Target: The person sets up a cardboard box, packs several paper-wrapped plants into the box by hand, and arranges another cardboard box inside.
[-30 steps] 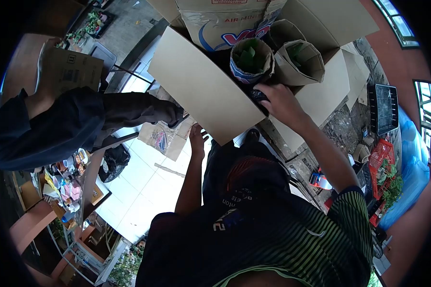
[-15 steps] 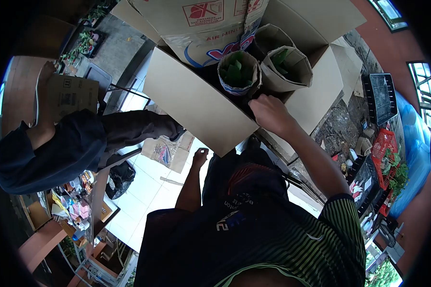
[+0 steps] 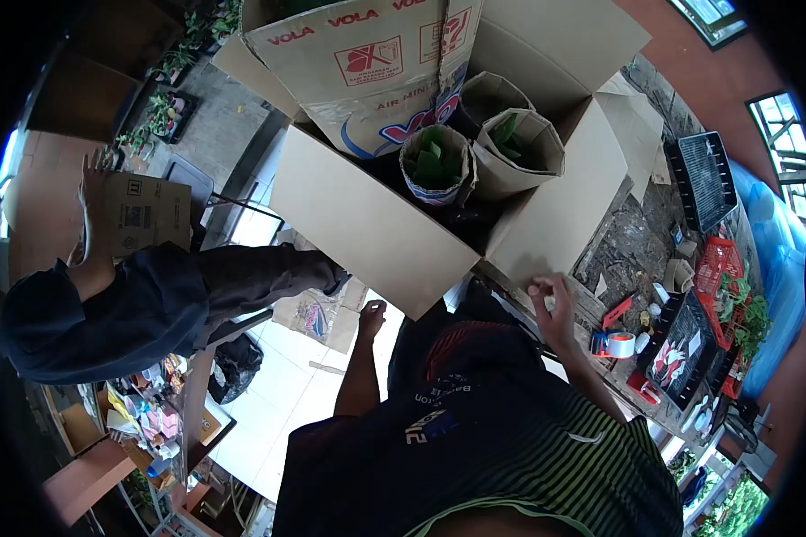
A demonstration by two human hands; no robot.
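Observation:
A large open cardboard box stands in front of me with its flaps folded out. Inside it are cardboard-wrapped bundles: a round one with green leaves in it, and a many-sided paper sleeve, also with leaves. A taller printed carton rises at the back of the box. My right hand is just below the box's right flap, fingers apart and nothing in them. Low beside the box's front left flap, my left hand hangs with its fingers curled and nothing visible in them.
At left another person reaches toward a closed carton. On the worn wooden table at right are a tape dispenser, black trays and a red basket. Flattened cardboard lies on the white floor.
My right hand has left the bundles in the box and moved down toward me, its fingers opening. My left hand has barely moved. The other person's hand has risen above the carton at left.

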